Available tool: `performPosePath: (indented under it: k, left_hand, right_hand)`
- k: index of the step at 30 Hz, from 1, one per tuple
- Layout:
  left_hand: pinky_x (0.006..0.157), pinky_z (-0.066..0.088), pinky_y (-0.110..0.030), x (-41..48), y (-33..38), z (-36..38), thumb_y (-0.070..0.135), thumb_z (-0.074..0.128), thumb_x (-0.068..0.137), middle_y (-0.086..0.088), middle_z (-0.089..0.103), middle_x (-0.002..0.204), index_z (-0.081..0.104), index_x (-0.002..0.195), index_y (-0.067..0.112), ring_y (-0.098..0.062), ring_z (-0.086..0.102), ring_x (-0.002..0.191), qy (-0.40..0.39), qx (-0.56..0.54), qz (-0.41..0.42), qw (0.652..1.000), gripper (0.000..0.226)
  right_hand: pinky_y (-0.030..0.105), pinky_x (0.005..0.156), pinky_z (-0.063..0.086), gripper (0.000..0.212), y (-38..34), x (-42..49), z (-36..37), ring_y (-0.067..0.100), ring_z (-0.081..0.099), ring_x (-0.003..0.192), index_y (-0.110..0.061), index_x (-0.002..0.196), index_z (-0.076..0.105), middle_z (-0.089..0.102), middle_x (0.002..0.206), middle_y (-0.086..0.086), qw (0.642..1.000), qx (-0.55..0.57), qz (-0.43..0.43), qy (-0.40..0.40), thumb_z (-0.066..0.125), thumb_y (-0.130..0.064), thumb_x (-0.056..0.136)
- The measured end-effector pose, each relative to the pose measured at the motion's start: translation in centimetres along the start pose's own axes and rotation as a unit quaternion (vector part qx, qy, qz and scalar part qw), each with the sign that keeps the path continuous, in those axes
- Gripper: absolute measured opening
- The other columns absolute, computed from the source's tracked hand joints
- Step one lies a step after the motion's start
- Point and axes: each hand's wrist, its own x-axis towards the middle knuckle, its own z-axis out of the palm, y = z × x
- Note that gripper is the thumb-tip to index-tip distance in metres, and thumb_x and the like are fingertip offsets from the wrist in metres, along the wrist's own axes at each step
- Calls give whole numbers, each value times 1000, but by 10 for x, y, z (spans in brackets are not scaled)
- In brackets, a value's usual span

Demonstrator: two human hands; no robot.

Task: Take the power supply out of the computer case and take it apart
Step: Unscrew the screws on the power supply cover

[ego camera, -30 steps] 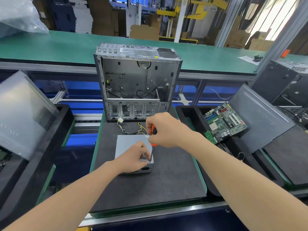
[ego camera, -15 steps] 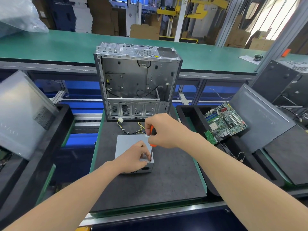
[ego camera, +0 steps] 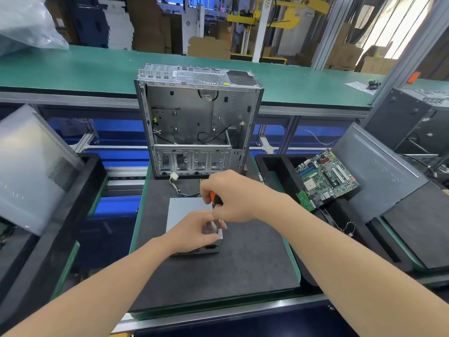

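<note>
Nudged left, right hand [ego camera: 234, 198] grips screwdriver [ego camera: 214, 200] at power supply [ego camera: 184, 207] corner; left hand [ego camera: 192, 235] apparently clasps it.

Factory teardown line for sure: long green conveyor belt [ego camera: 73, 69] behind, cardboard boxes [ego camera: 209, 47] stacked out back, yellow lifting rig [ego camera: 289, 10], gutted computer case [ego camera: 198, 122] on the table, stripped motherboard [ego camera: 325, 178] in a black foam tray [ego camera: 272, 161].

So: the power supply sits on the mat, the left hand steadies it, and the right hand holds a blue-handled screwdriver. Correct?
No: the head view shows an orange screwdriver handle, not blue. The right hand holds it; the left hand steadies the power supply on the mat.
</note>
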Motion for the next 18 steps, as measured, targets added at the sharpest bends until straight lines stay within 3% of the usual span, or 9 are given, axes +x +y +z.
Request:
performPosePath:
  k: [3, 6, 8, 13, 16, 18]
  left_hand:
    - [84, 53, -22, -1, 6, 0, 18, 73, 92, 15, 76, 94, 78, 95, 33, -10, 69, 89, 32, -55, -24, 998, 16]
    - [89, 57, -27, 2, 8, 1, 13, 76, 92, 10, 79, 90, 80, 90, 22, -10, 73, 86, 41, -73, -43, 996, 10]
    - [89, 57, -28, 4, 8, 0, 13, 78, 90, 10, 79, 88, 81, 89, 17, -12, 73, 84, 48, -66, -50, 995, 6]
    - [80, 51, -16, 5, 7, -2, 19, 80, 88, 22, 77, 90, 81, 86, 17, -7, 71, 83, 39, -63, -51, 996, 3]
    - [83, 54, -21, 5, 7, -3, 23, 79, 88, 15, 78, 94, 79, 94, 24, -9, 74, 87, 48, -111, -54, 991, 6]
    - [89, 57, -26, 4, 10, -7, 23, 80, 87, 4, 79, 96, 77, 102, 27, -14, 75, 93, 63, -166, -44, 983, 16]
  right_hand:
    - [37, 66, 49, 22, -3, -1, 3, 22, 55, 89, -18, 107, 55, 59, 88, -3, 999, -32, 7, 25, 62, -32, 91]
    - [31, 51, 29, 40, -5, 3, 9, 26, 46, 65, -16, 98, 43, 44, 73, -1, 981, -128, 100, 106, 50, -56, 99]
    - [31, 49, 21, 46, -6, 5, 10, 21, 36, 59, -16, 92, 42, 37, 71, -1, 969, -138, 158, 127, 45, -62, 100]
    - [28, 52, 33, 20, 0, 6, 1, 27, 56, 74, -19, 93, 54, 53, 82, 0, 988, -42, 136, 65, 61, -37, 91]
    - [35, 61, 49, 11, 2, 2, -8, 23, 56, 75, -21, 91, 55, 59, 82, -5, 995, 4, 96, 13, 63, -26, 85]
    - [37, 69, 53, 10, 4, 2, -10, 17, 54, 79, -20, 94, 57, 57, 83, -8, 997, 7, 74, -11, 65, -23, 87]
